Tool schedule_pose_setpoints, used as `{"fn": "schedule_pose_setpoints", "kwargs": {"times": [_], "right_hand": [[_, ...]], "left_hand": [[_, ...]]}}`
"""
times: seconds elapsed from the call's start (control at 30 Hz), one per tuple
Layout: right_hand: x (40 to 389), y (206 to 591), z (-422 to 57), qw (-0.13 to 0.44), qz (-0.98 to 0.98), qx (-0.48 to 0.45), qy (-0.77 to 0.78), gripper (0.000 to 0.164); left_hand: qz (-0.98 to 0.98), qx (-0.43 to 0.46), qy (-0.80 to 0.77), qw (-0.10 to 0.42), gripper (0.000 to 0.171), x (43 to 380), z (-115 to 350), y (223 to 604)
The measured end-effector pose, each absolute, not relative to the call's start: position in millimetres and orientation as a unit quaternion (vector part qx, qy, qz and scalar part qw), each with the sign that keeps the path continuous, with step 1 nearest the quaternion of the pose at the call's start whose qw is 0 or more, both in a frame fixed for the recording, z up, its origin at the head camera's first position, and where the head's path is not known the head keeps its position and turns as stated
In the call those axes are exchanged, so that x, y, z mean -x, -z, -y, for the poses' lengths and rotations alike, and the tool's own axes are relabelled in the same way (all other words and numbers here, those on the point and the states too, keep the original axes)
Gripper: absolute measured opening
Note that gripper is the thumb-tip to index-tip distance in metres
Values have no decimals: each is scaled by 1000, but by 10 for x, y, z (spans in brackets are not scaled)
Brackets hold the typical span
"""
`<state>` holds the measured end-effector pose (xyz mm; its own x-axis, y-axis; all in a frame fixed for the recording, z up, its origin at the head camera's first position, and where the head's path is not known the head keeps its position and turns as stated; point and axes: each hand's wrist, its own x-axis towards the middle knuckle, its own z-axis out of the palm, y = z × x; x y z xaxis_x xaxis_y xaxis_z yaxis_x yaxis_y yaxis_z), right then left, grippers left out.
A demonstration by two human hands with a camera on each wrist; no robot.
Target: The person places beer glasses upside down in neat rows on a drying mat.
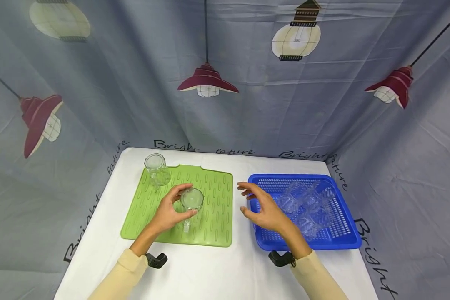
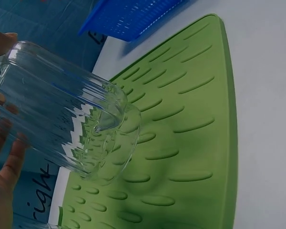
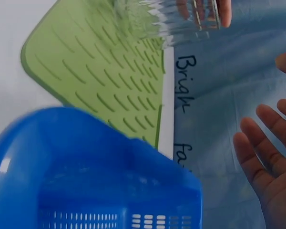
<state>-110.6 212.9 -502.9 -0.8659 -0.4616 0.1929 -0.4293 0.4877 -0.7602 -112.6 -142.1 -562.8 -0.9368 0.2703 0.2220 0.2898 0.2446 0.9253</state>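
My left hand (image 1: 168,213) grips a clear glass mug (image 1: 192,200) near its upturned base, thumb on one side and fingers on the other. The mug is mouth down over the green drying mat (image 1: 217,225), its handle towards me. In the left wrist view, the rim of this glass mug (image 2: 62,109) is close to the ridged mat; whether it touches I cannot tell. Another glass mug (image 1: 158,170) stands upside down on the mat's far left corner. Beside the basket's left edge, my right hand (image 1: 264,211) hovers with fingers spread, holding nothing.
A blue plastic basket (image 1: 307,246) sits on the right of the white table (image 1: 217,271), with several clear glass mugs (image 1: 311,204) inside. A strip of tabletop separates basket and mat. Grey printed curtain (image 1: 247,116) surrounds the table's back and sides.
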Motion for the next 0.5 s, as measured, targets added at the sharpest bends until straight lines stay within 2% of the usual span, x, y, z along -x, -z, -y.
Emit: {"fn": "schedule_pose_setpoints", "kwargs": {"times": [0.3,0.5], "right_hand": [[1037,5026,-2342,4,-864,238,444,73],[1032,5027,-2515,-12,-864,226,449,71]], "left_hand": [[798,169,579,4,90,1266,1456,5612],[787,163,595,-2,88,1366,1477,5589]]}}
